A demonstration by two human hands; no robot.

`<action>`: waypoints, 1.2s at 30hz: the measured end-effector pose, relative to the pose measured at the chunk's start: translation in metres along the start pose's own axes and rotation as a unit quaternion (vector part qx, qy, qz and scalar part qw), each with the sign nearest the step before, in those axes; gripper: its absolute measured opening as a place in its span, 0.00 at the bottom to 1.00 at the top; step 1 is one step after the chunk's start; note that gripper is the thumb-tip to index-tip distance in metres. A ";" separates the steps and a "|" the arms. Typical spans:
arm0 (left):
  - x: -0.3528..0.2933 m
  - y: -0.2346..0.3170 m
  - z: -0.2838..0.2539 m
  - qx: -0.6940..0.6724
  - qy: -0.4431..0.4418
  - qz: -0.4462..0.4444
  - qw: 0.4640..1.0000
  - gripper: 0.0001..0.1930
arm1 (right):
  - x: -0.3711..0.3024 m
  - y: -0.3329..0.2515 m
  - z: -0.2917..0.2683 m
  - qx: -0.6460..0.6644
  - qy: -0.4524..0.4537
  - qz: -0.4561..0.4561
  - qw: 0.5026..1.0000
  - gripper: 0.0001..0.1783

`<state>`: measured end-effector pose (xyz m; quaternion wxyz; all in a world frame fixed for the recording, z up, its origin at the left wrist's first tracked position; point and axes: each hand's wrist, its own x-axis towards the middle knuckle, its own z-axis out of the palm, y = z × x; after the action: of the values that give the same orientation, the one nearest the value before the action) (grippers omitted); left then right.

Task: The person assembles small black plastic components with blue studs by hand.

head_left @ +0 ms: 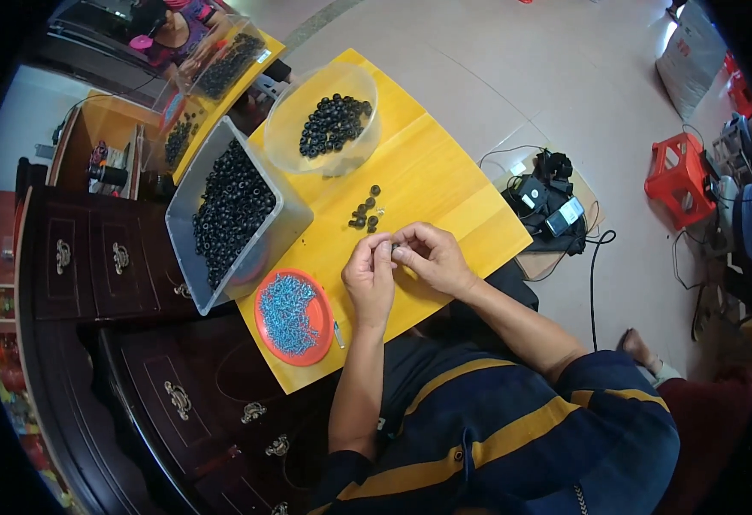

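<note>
Many black parts (234, 202) in bin (286, 225), tub (294, 101); bluish bits (286, 311) on plate (328, 314); left hand (370, 279), right hand (438, 263) pinch dark piece (395, 247).

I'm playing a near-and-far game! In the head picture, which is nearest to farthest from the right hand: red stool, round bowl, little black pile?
From the right hand:
1. Little black pile: ahead, slightly left.
2. Round bowl: farther ahead, left.
3. Red stool: way off right, past the table.

One head-worn fisheye looks down over the table (444, 184).
</note>
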<state>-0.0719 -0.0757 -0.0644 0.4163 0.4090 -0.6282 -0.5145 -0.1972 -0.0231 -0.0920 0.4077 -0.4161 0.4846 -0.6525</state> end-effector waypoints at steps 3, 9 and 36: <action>0.007 0.002 -0.005 0.070 -0.016 0.019 0.997 0.07 | 0.000 -0.003 -0.002 -0.019 0.012 0.001 1.000 0.09; 0.045 0.018 -0.016 0.331 -0.012 0.113 0.937 0.10 | -0.001 -0.011 -0.004 -0.049 -0.005 0.026 0.998 0.09; 0.000 0.045 -0.031 0.180 0.014 0.133 0.975 0.05 | -0.006 -0.013 -0.020 0.325 -0.079 0.149 0.931 0.10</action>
<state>-0.0462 -0.0796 -0.0164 0.4093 0.3974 -0.7534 -0.3271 -0.2157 -0.0088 -0.0835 0.6499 -0.2341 0.2689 -0.6712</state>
